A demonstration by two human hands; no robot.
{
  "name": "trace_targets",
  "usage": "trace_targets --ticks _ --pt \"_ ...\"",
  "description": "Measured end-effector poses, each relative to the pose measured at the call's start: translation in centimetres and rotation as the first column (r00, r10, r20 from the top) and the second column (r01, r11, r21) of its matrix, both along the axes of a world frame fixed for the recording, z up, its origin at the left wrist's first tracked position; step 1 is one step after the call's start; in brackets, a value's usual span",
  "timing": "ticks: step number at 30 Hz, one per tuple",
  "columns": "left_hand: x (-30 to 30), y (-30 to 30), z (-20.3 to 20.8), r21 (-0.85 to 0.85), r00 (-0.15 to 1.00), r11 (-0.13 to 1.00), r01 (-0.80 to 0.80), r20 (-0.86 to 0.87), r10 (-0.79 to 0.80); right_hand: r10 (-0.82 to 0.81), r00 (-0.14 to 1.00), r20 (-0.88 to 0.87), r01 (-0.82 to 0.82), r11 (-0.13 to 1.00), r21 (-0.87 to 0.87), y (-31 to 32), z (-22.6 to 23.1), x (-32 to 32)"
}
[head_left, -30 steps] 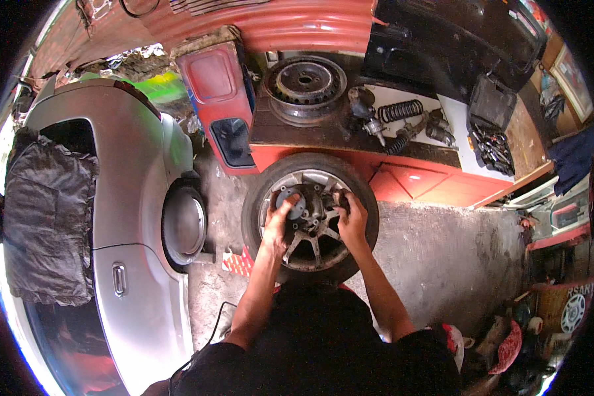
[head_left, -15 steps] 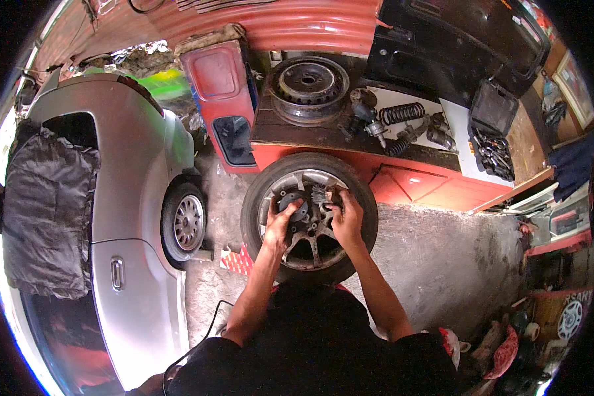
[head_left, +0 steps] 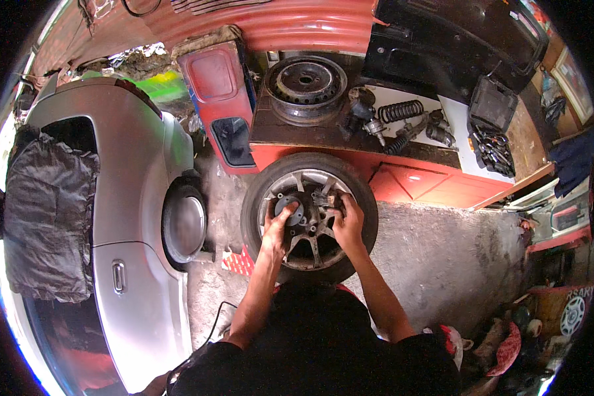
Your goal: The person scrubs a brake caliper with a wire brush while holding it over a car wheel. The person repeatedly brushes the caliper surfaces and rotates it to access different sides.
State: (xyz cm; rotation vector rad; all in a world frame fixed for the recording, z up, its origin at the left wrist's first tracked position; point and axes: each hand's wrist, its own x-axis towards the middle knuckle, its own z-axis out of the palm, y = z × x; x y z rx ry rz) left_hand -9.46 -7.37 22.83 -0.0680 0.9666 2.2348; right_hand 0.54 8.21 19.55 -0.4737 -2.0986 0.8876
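My left hand grips a dark, round, flat-faced part, its thumb lying across the face. In my right hand is a small brush-like piece, with a brownish block at the fingers and dark strands toward the left. Its exact kind is hard to make out. Both hands are closed and hover over a tyre on a spoked alloy wheel, which lies flat in front of me. The round part and the brush-like piece are close together but seem apart.
Beyond the wheel, a red bench bears a steel rim, a coil spring, greasy parts and an open socket case. A silver car stands left, its wheel blurred. Clutter lies at lower right.
The round part has turned in my left hand, so its flat face shows more. My right hand barely shifts. The silver car's wheel, sharp before, is now smeared as if spinning.
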Motion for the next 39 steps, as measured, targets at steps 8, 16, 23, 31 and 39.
trace_targets --ticks 8,16,23,31,39 --pt "-0.6 1.5 1.7 -0.133 0.994 0.991 0.017 -0.102 -0.031 -0.039 0.990 -0.132 0.010 0.977 -0.211 0.5 -1.7 -0.3" --pt "0.6 1.5 2.2 -0.062 0.999 0.997 -0.035 -0.033 0.033 -0.029 0.993 -0.116 0.008 0.983 -0.181 0.6 -1.2 0.2" --pt "0.7 1.6 5.1 -0.110 0.995 0.993 0.037 -0.085 -0.046 -0.068 0.996 -0.061 0.052 0.973 -0.227 0.4 0.7 1.3" --pt "0.5 0.8 2.9 0.273 0.948 0.942 0.196 0.193 -0.253 -0.181 0.928 -0.324 0.049 0.926 -0.376 0.5 4.2 2.2" --pt "0.6 1.0 3.4 0.402 0.927 0.883 0.242 0.174 -0.333 -0.150 0.952 -0.268 0.029 0.912 -0.410 0.6 3.9 4.2"
